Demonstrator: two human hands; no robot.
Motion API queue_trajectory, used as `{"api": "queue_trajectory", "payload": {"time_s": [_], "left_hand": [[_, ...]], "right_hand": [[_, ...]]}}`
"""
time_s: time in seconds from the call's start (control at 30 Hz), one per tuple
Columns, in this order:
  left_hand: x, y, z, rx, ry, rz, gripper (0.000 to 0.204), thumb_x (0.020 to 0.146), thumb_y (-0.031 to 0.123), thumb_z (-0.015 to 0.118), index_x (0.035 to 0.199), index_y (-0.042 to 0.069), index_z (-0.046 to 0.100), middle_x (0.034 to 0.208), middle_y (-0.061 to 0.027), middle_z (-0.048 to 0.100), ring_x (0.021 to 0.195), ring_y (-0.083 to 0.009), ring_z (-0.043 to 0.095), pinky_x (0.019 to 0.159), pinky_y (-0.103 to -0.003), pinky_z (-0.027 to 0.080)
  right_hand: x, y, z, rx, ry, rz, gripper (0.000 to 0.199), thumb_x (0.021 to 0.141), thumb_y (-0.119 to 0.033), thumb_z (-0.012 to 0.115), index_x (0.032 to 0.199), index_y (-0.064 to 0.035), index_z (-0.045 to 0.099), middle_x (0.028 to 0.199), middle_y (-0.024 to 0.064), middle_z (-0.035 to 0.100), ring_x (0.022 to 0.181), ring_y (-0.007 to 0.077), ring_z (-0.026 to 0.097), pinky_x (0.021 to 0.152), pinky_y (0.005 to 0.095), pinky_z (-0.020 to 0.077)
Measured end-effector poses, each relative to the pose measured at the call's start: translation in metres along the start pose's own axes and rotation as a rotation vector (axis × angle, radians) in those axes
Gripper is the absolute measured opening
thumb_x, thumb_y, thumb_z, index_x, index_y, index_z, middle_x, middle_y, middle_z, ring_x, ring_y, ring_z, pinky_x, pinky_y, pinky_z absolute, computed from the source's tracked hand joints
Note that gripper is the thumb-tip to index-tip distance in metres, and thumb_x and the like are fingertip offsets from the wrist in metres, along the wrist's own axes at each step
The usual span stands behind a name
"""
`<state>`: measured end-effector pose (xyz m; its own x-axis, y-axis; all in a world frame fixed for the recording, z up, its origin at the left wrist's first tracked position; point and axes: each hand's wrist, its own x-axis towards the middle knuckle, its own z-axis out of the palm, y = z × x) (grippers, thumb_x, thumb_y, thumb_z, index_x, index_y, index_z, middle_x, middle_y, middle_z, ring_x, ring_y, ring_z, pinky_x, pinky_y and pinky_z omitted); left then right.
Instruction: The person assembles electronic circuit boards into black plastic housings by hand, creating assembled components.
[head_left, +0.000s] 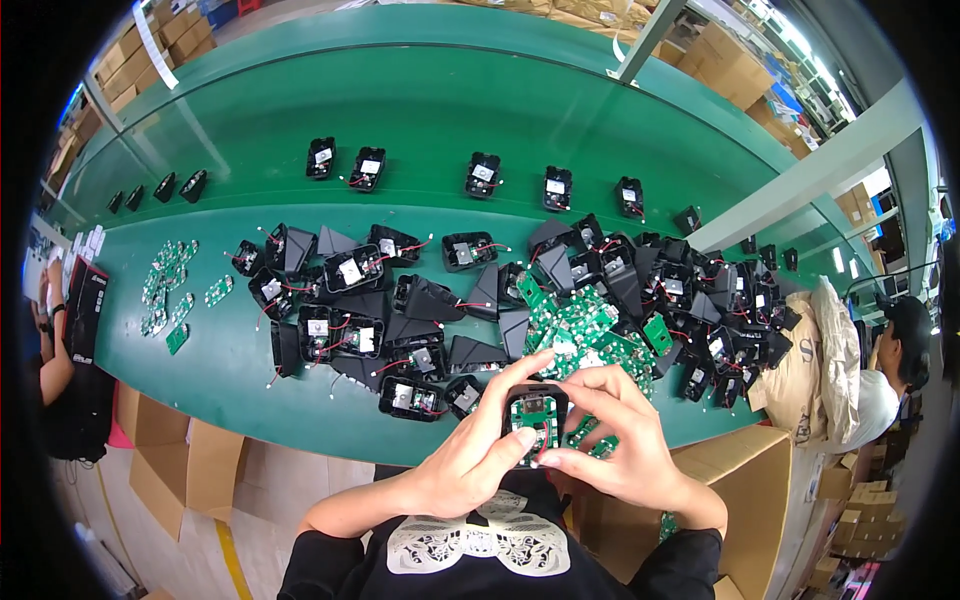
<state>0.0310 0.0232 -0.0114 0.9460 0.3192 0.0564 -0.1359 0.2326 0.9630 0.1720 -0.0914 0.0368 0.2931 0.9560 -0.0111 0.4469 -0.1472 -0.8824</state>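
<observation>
Brown cardboard boxes (165, 455) stand open on the floor under the near left edge of the counter, and another large open box (745, 500) sits at the lower right. More brown boxes (150, 45) are stacked beyond the counter's far left end, others (725, 60) at the far right. Small white labels (372, 166) lie on several black housings.

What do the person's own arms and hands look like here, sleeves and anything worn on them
Both forearms are bare, with short black sleeves ending near the elbows. The left hand and right hand wear no gloves; no watch or ring shows. The shirt is black with a white pattern on the chest.
</observation>
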Motion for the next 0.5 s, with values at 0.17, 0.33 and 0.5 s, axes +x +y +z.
{"api": "queue_trajectory", "payload": {"time_s": [0.17,0.33,0.5], "left_hand": [[0.001,0.007,0.000,0.086,0.027,0.026,0.060,0.088,0.012,0.041,0.138,0.000,0.011,0.120,-0.0173,0.041,0.110,-0.0225,0.045,0.097,-0.036,0.034],[-0.001,0.008,0.000,0.228,0.011,0.091,0.060,0.088,0.011,0.041,0.138,-0.001,0.010,0.121,-0.0185,0.040,0.111,-0.0234,0.044,0.097,-0.036,0.033],[0.000,0.009,0.000,0.172,-0.018,0.053,0.059,0.090,0.013,0.040,0.138,-0.001,0.009,0.127,-0.0197,0.034,0.119,-0.0265,0.038,0.102,-0.037,0.027]], "right_hand": [[-0.002,0.008,0.003,0.102,-0.010,-0.006,0.043,0.075,-0.004,0.067,0.115,-0.0030,0.054,0.107,0.0090,0.050,0.079,0.0112,0.059,0.053,0.0205,0.0495],[-0.003,0.003,0.001,0.137,-0.044,0.063,0.043,0.074,0.001,0.065,0.115,0.0013,0.050,0.111,0.0125,0.044,0.082,0.0150,0.058,0.057,0.0229,0.0542],[-0.001,0.010,0.010,0.132,0.031,0.017,0.044,0.071,-0.002,0.068,0.111,-0.0016,0.050,0.107,0.0094,0.047,0.080,0.0109,0.060,0.050,0.0195,0.0510]]}}
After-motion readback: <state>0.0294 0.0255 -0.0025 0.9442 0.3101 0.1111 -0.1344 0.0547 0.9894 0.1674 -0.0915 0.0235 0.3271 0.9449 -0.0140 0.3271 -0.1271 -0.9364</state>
